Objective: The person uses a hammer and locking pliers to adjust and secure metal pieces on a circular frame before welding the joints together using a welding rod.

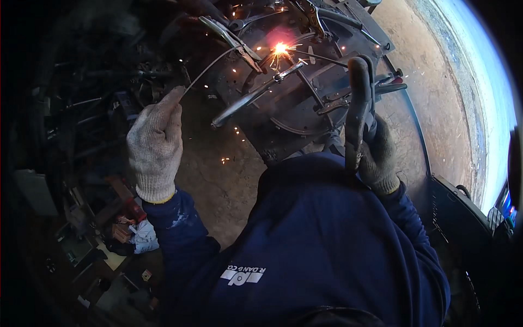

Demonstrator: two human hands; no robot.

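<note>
My left hand [155, 144], in a pale knit glove, is closed with its fingertips on a thin grey rod [210, 66]. The rod curves up to a locking clamp [231, 42]. My right hand [379, 155], gloved too, grips a dark welding electrode holder [357, 101]. From the holder's top a thin electrode [321, 57] runs left to a bright arc [280, 49] throwing sparks. The arc burns over metal parts on a dark steel worktable [245, 117]; glare hides the spot itself. A long metal-handled tool [253, 97] lies just below the arc.
More locking pliers [335, 104] and another clamp [311, 19] grip parts around the table. Beyond its right side lies bare ground [430, 82]. A dark metal case [460, 212] stands at right. Scrap and a white bag [144, 237] lie at lower left.
</note>
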